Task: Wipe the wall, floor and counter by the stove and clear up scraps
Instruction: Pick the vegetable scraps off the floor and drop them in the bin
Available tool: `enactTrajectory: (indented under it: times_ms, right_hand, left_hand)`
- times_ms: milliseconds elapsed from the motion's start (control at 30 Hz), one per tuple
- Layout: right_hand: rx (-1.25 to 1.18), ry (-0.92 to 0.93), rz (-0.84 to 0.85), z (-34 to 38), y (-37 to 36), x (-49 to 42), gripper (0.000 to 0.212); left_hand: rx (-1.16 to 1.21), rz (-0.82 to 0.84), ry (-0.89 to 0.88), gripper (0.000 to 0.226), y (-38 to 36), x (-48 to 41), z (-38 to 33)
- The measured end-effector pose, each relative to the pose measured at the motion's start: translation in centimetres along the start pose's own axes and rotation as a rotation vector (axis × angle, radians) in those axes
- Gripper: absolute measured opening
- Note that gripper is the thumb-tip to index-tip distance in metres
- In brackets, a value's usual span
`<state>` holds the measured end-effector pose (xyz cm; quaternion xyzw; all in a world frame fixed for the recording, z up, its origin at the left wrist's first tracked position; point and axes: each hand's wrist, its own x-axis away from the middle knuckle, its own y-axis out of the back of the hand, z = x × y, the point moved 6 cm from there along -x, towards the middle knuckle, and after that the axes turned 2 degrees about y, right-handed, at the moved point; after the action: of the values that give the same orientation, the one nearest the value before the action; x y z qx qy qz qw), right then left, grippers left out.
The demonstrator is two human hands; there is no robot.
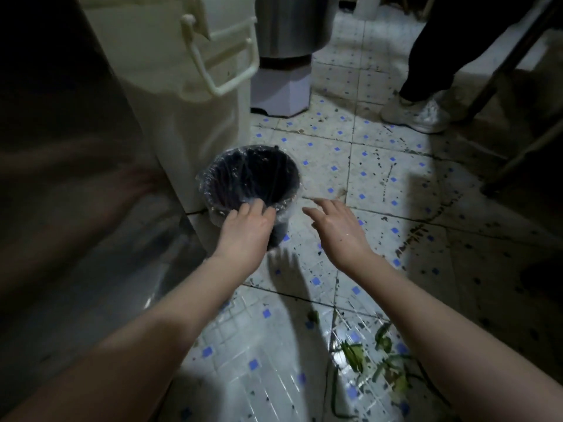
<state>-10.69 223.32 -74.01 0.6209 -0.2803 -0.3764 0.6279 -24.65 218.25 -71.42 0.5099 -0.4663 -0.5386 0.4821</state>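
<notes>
A small dark bin [253, 178] lined with a clear plastic bag stands on the tiled floor [380, 184] beside a large cream container. My left hand [245, 226] rests on the bin's near rim, fingers touching the plastic. My right hand [338, 226] hovers just right of the bin with fingers spread and holds nothing. Green vegetable scraps [368, 360] lie on the floor near my right forearm.
The cream container [182, 95] with a handle stands left of the bin, and a steel cabinet side [61, 208] fills the far left. A metal pot on a white stand [283, 71] is behind. Another person's leg and white shoe [417, 114] stand at the upper right, by dark table legs [518, 166].
</notes>
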Motion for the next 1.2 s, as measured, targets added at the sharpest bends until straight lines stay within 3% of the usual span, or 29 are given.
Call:
enactTrajectory:
  times_ms: [433,600,733,833,967,1200]
  right_hand:
    - [-0.112,-0.221,0.166,-4.0,-6.4,16.5,0.057]
    - [-0.208,-0.325,0.204,-3.9,-9.0,20.9,0.043]
    - [-0.224,-0.383,0.277,-4.6,-10.7,24.5,0.058]
    - [-0.274,-0.472,0.262,-5.9,-11.0,26.4,0.060]
    - [-0.381,-0.619,0.227,-7.2,-11.8,28.4,0.053]
    - [-0.356,-0.593,0.199,-7.0,-12.4,29.1,0.063]
  left_hand:
    - [0.001,0.256,-0.299,0.044,-11.4,7.0,-9.5]
    - [0.055,0.396,-0.367,0.046,-15.3,8.6,-11.9]
    - [0.062,0.464,-0.431,0.060,-17.6,9.1,-13.8]
    - [0.047,0.455,-0.445,0.061,-18.4,9.2,-14.7]
    - [0.107,0.431,-0.395,0.043,-18.6,9.3,-15.1]
    - [0.248,0.426,-0.299,0.031,-17.9,9.2,-15.3]
